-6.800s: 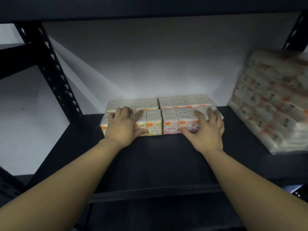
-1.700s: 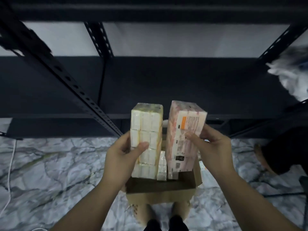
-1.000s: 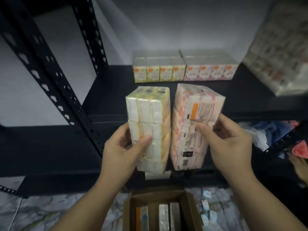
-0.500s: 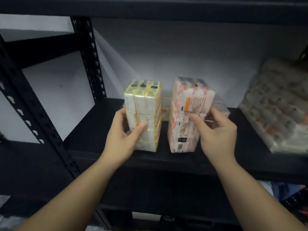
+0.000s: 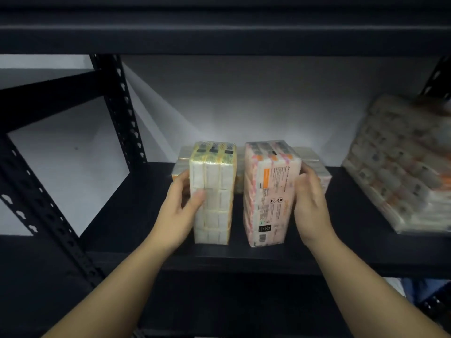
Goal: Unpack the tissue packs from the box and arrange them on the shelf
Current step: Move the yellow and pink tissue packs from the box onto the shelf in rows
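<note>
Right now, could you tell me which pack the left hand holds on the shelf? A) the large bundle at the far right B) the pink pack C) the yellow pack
C: the left hand grips the yellow pack, standing upright beside the pink pack on the shelf.

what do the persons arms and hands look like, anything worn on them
Both forearms are bare up to the frame edge, with no sleeves showing. The left hand and right hand wear no gloves, and no watch, bracelet or ring is visible. The dim, slightly blurred picture hides finer detail.
</note>
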{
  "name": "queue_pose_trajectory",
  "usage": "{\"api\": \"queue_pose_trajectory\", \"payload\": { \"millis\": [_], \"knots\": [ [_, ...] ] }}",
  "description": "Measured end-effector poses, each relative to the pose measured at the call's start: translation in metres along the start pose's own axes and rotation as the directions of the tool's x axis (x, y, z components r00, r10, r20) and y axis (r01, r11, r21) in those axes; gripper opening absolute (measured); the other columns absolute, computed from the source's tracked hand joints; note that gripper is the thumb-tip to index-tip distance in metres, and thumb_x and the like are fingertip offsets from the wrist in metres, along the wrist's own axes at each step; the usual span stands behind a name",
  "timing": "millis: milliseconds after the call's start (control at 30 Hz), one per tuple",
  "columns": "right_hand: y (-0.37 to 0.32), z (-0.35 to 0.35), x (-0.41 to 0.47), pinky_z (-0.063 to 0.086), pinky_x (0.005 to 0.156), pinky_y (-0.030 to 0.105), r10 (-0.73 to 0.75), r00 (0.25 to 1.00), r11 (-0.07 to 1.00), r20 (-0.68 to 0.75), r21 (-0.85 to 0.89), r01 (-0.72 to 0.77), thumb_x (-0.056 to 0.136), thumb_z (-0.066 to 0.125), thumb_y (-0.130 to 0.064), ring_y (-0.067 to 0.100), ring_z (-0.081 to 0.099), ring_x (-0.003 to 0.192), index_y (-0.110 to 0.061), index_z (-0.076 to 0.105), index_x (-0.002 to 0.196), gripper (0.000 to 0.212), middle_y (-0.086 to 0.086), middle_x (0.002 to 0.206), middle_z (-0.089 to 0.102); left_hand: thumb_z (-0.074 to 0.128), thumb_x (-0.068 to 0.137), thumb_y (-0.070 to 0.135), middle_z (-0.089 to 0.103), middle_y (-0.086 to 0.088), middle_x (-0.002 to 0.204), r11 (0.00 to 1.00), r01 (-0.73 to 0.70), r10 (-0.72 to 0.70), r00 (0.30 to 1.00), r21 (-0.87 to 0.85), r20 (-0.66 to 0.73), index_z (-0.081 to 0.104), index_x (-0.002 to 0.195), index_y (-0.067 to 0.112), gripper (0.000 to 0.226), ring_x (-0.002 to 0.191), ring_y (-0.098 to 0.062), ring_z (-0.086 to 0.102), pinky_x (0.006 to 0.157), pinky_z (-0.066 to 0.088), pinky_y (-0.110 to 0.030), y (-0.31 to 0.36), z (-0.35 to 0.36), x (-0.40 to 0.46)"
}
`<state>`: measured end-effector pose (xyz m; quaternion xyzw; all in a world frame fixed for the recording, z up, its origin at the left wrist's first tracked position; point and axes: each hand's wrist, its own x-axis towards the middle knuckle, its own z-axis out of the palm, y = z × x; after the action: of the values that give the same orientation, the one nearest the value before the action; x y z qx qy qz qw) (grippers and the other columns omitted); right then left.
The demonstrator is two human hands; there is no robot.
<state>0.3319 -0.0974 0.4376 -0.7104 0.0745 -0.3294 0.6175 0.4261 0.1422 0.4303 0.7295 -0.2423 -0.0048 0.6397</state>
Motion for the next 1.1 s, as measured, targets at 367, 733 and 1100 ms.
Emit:
{"api": "queue_pose_trajectory", "payload": {
  "millis": [367, 733, 1100],
  "knots": [
    [0.007, 0.011, 0.001, 0.048, 0.109, 0.042, 0.256, 0.961, 0.966, 0.108, 0.016, -0.259, 0.067, 0.041, -0.101, 0.006, 0.066, 0.121, -0.038, 0.070, 0.124, 0.090, -0.011, 0.124, 0.074, 0.055, 0.080, 0.075, 0.074, 0.002, 0.125, 0.974, 0.165, -0.141, 0.978, -0.156, 0.153, 0.063, 0.133, 0.022, 0.075, 0.117, -0.013, 0.070, 0.104, 0.055, -0.046, 0.005, 0.004, 0.010],
    [0.006, 0.000, -0.003, 0.046, 0.111, 0.058, 0.191, 0.954, 0.971, 0.233, 0.096, -0.218, 0.056, 0.076, -0.087, 0.024, 0.064, 0.129, -0.021, 0.050, 0.147, 0.115, 0.004, 0.139, 0.068, 0.071, 0.064, 0.081, 0.065, 0.008, 0.137, 0.988, 0.103, -0.083, 0.983, -0.117, 0.166, 0.045, 0.141, 0.039, 0.091, 0.127, -0.014, 0.063, 0.107, 0.051, -0.049, -0.005, -0.003, 0.014],
    [-0.016, -0.002, 0.005, 0.051, 0.082, 0.027, 0.124, 0.992, 0.977, 0.023, -0.175, -0.118, 0.081, 0.046, -0.074, -0.004, 0.067, 0.097, -0.046, 0.062, 0.111, 0.044, -0.017, 0.109, 0.072, 0.065, 0.089, 0.057, 0.075, 0.014, 0.104, 0.991, -0.012, 0.010, 1.000, 0.137, 0.014, 0.062, 0.118, 0.040, 0.035, 0.092, 0.000, 0.072, 0.082, 0.057, -0.033, 0.020, -0.018, 0.023]
  ]
}}
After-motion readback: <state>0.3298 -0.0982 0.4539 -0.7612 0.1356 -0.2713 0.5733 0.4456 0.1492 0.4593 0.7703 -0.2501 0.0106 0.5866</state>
